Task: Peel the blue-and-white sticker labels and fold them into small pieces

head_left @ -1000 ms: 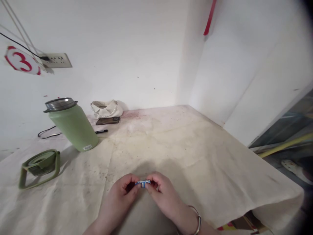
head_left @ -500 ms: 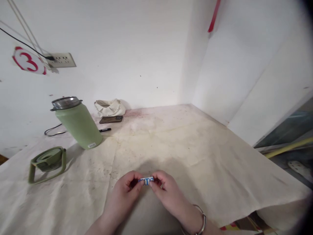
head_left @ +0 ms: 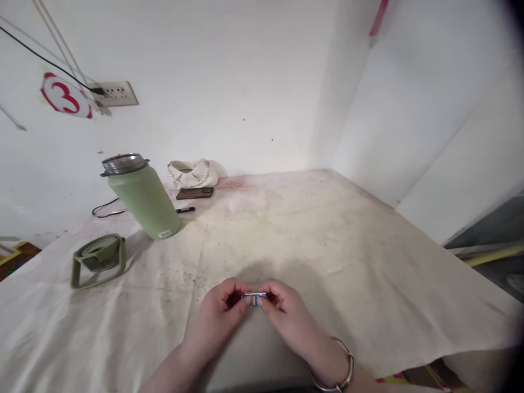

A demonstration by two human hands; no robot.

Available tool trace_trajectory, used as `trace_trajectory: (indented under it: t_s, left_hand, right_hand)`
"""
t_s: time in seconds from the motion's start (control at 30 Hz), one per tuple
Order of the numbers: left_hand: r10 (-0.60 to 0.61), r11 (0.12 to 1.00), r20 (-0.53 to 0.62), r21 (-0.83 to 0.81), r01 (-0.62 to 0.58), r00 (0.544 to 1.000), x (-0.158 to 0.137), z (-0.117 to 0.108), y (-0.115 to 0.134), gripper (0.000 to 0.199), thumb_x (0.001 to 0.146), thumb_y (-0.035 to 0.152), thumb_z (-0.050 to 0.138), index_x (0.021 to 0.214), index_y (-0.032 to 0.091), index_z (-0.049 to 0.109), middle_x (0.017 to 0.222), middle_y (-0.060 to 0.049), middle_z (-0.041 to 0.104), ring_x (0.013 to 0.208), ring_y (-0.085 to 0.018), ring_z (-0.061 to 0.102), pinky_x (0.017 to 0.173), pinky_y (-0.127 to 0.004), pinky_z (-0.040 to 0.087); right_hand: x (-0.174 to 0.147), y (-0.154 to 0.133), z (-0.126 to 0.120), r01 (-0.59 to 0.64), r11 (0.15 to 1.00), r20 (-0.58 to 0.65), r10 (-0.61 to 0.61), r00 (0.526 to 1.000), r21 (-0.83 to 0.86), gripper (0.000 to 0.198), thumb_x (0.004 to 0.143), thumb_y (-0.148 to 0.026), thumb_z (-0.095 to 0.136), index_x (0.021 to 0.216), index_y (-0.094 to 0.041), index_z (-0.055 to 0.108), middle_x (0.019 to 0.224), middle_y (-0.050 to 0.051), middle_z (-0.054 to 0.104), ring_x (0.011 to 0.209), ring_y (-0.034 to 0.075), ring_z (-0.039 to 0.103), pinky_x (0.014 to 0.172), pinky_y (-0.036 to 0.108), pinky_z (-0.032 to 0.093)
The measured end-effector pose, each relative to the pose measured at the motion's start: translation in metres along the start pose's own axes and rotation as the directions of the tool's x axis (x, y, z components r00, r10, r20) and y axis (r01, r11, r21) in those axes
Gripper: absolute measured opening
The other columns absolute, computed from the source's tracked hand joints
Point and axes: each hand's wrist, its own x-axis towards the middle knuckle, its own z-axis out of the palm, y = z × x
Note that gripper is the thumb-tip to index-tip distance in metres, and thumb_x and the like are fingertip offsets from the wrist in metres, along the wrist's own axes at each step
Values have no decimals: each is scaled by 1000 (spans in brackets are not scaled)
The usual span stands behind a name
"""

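Observation:
Between my two hands is a small white packet with blue print; its exact kind is too small to tell. My left hand pinches its left end with thumb and fingers. At the right end, my right hand, with a silver bangle at the wrist, pinches it the same way. Both hands are close together over the near middle of the table, and the fingertips partly cover the packet. Farther left stands a green flask without its lid. Its green lid with a loop handle lies nearer to me on the cloth.
A cream cloth covers the table. Toward the back wall are a white handbag, a phone and a black pen. A black cable runs to a wall socket beside a paper marked 3.
The camera view has shifted, so the scene sits a little farther right and higher. Both hands keep their pinch on the packet.

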Motion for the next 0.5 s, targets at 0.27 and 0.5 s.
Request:
trace_trajectory:
  t_s: [0.27,0.5]
  left_hand:
    - [-2,1000,-26,21,3,1000,-1,2,-1,20,80,36,56,76,17,61,67,1,59,64,-13,50,59,-23,38]
    - [8,1000,-1,15,-8,1000,-3,3,3,15,79,31,57,79,18,63,72,-1,62,68,-14,54,62,-23,40]
  right_hand:
    - [0,1,1,-11,1000,0,11,1000,9,11,82,-26,53,82,-17,60,73,1,58,66,13,52,58,24,39]
    - [-3,6,-1,1,1000,8,-1,1000,29,15,84,-30,52,81,-19,61,70,0,58,65,14,51,59,25,39]
